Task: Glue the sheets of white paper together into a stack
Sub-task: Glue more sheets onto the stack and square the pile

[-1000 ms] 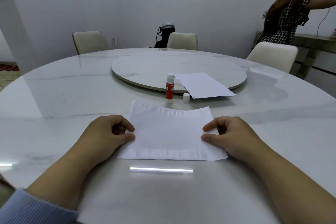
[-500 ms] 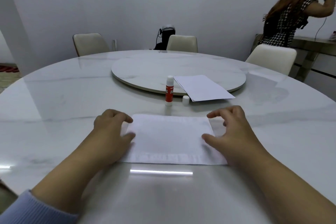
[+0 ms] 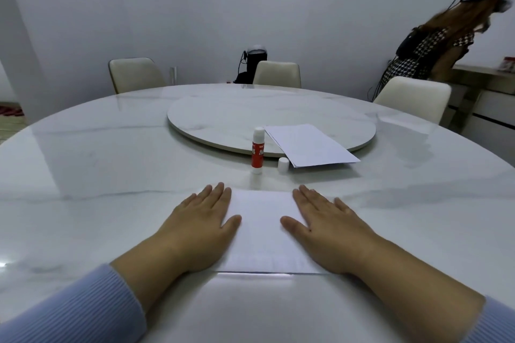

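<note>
Left hand (image 3: 200,220): flat, fingers straight, pressing glued sheets (image 3: 262,228) | Right hand (image 3: 326,223): same | Glue stick (image 3: 257,151): upright, uncapped, beyond sheets, equidistant | Loose paper (image 3: 309,146): beyond, right-hand side, long axis receding

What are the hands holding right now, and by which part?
Nothing is gripped: left hand and right hand press flat on the white paper sheet, near its side edges.

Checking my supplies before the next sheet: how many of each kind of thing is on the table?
Paper piles: 2, glued stack under both hands, loose sheets on the turntable
Glue stick: 1
Loose cap: 1
Total: 4, turntable aside
</note>
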